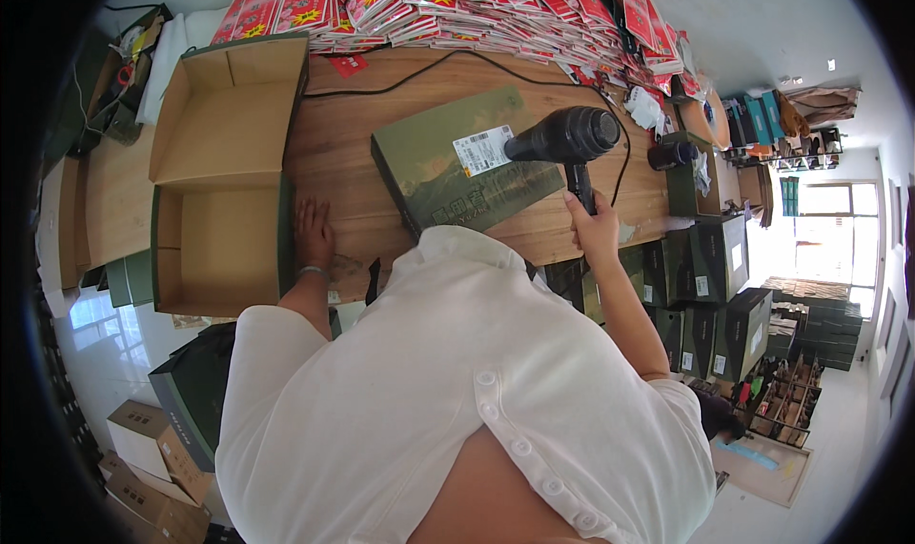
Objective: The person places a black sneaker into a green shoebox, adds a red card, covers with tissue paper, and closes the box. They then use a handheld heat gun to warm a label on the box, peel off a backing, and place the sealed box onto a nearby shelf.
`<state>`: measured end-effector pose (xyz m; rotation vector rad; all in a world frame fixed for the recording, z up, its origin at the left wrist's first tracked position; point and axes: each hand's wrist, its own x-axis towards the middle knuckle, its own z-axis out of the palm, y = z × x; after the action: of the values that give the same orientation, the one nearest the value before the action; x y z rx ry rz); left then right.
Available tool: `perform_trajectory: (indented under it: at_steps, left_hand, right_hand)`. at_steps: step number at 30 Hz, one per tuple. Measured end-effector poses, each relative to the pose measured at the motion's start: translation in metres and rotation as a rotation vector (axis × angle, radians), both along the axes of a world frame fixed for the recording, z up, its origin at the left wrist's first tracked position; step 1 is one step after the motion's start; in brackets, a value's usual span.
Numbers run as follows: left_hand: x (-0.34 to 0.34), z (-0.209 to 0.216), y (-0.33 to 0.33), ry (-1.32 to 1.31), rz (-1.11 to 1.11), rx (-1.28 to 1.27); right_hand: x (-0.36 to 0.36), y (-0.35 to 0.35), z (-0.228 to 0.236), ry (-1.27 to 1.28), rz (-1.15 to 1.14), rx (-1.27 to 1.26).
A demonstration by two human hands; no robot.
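My right hand (596, 228) is wrapped round the handle of a black hair dryer (562, 134). The dryer's nozzle points left, over a white label (483, 151) on the lid of a closed green shoebox (419, 184). That box lies at a slant on the wooden table, partly hidden at its near edge by my shirt. My left hand (315, 231) rests flat on the table with its fingers stretched out, holding nothing. Just left of it stands an open box (221, 244), green outside and brown inside, its lid folded back.
Piles of red printed packets (429, 15) line the table's far edge. A black cable (400, 85) crosses the tabletop (334, 153) behind the shoebox. At right are a roll of tape (710, 120) and stacked dark boxes (720, 258). Cartons (157, 449) stand on the floor at lower left.
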<state>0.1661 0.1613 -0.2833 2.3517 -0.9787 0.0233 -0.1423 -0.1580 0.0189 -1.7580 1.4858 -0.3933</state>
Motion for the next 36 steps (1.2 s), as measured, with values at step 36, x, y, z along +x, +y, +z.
perform_trajectory:
  at_steps: [36]
  left_hand:
    - [0.0,0.004,0.001,0.043,0.004,0.046]
  right_hand:
    - [0.02,0.028,-0.002,0.043,0.116,-0.005]
